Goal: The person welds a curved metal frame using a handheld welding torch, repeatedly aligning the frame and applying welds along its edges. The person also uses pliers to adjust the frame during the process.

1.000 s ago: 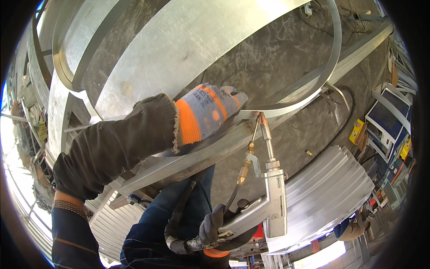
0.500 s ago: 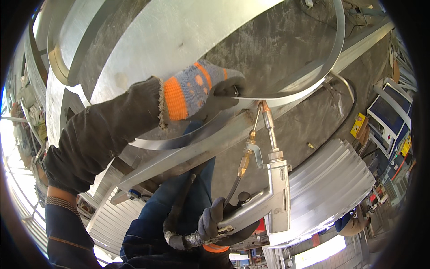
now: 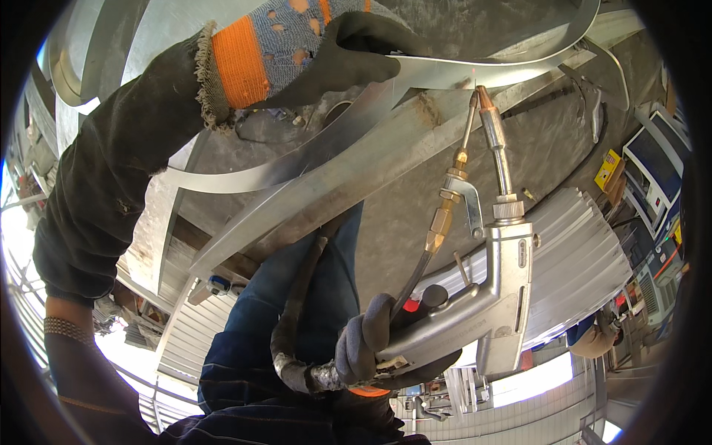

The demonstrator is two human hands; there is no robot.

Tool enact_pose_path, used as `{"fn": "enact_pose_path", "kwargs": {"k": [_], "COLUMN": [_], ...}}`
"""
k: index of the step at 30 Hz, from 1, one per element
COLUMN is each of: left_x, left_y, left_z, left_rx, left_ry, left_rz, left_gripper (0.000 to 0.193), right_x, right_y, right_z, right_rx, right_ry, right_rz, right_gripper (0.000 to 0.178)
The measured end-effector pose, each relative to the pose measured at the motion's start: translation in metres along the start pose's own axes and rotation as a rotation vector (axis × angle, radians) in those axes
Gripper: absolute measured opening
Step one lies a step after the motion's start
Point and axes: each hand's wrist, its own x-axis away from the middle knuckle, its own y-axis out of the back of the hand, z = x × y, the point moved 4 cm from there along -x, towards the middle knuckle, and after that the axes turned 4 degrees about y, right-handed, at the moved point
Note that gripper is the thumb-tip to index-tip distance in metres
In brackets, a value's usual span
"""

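My left hand (image 3: 337, 59), in a worn grey and orange glove with a dark palm, is closed on the edge of a curved shiny metal strip (image 3: 519, 73). My right hand (image 3: 365, 337), in a grey glove, grips the handle of a silver welding gun (image 3: 508, 271). The gun points up, away from me. Its copper nozzle (image 3: 485, 98) and the thin wire guide (image 3: 469, 122) beside it meet the lower face of the strip, or nearly so; contact is unclear. A small reddish spot shows on the strip just above the tips.
A straight metal beam (image 3: 348, 189) runs diagonally below the strip. A dark hose (image 3: 293, 326) trails from the gun past my legs. Ribbed metal sheets (image 3: 571, 259) lie at the right, near a yellow box (image 3: 607, 169) and a blue-and-white machine (image 3: 654, 174).
Both hands, the strip and the gun now appear higher in the picture. The gun's tip has shifted right and sits farther from my left hand along the strip.
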Motion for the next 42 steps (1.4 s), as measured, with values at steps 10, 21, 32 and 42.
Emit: {"fn": "enact_pose_path", "kwargs": {"k": [10, 21, 32, 42], "left_x": [-0.011, -0.010, -0.012, -0.019], "left_y": [0.003, 0.011, 0.009, 0.004], "left_z": [-0.007, -0.010, 0.000, 0.019], "left_rx": [-0.169, -0.033, 0.209, 0.245], "left_ry": [-0.238, -0.130, 0.270, 0.232], "left_rz": [-0.017, 0.108, 0.174, 0.185], "left_gripper": [0.038, 0.043, 0.023, 0.036], "right_x": [-0.003, -0.004, -0.015, -0.019], "right_y": [-0.005, -0.012, -0.020, -0.003], "right_z": [-0.001, -0.009, -0.015, -0.012], "right_rx": [0.009, -0.161, -0.216, -0.137], "right_ry": [-0.062, -0.049, -0.104, -0.033], "right_rz": [0.028, -0.165, -0.339, 0.135], "right_gripper": [0.081, 0.077, 0.091, 0.065]}}
